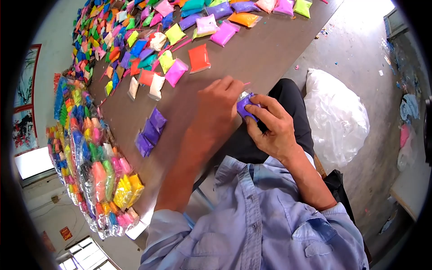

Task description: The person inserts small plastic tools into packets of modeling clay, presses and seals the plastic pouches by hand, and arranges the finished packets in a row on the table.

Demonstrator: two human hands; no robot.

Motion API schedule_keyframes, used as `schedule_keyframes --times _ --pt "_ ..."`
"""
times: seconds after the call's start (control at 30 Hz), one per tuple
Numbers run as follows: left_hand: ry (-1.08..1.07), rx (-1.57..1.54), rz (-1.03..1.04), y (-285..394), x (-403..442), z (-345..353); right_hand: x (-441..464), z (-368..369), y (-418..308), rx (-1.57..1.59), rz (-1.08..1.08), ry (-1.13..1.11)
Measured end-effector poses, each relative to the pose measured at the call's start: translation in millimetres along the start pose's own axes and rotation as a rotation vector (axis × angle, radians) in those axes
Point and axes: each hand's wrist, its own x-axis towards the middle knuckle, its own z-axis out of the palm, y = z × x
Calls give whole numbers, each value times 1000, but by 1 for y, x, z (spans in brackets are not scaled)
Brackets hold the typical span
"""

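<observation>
My right hand holds a small purple packet between thumb and fingers, over my lap near the table edge. Just left of the packet is my left hand, blurred, with its fingers curled together. A thin pink strip shows at its fingertips; how it is held is too blurred to tell. On the table, left of my left forearm, lies a group of purple packets side by side. An orange-red packet lies beyond my left hand.
Many coloured packets cover the far side of the brown table. Clear bags of coloured packets stand at the left edge. A big white plastic bag sits on the floor to the right, beside my leg.
</observation>
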Motion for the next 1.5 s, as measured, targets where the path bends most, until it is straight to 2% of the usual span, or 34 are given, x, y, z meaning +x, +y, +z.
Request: schedule_keyframes --times 0.1,0.2,0.3,0.5,0.6,0.67,0.7,0.87,1.07,1.13,1.2,1.27,1.33,1.4,1.5 --pt "73 -56 16 2 -6 -4 -5 1 1 43 47 26" --pt "44 -118 -49 15 -13 -14 -8 3 4 53 46 42" --pt "-73 -21 -36 18 -17 -12 -6 2 5 34 29 32" --pt "78 -52 -39 -4 -14 0 -6 -4 1 35 71 -16" --pt "65 -96 -59 8 -17 -8 -6 0 3 34 53 10" --pt "-85 14 -68 11 -21 -7 -8 1 2 21 24 19" --pt "-80 16 -72 7 -22 -7 -7 0 1 16 37 9" --pt "139 -138 -155 -12 -29 -4 -3 -2 -1 -3 17 1" --pt "194 -338 -331 1 -45 -13 -3 1 -5 -86 72 -16" --pt "209 -381 -371 5 -50 -18 -6 -1 -8 51 180 50" --pt "218 -429 -409 11 -55 -21 -11 -7 -10 108 246 3" --pt "240 -447 -445 18 -58 -22 -14 -9 -15 598 713 26" --pt "245 -452 -441 24 -60 -20 -11 -14 -15 704 764 30" --pt "248 -456 -432 29 -61 -18 -10 -16 -12 1158 920 8" --pt "260 -520 -420 33 -62 -16 -13 -15 -9 1268 964 -18"
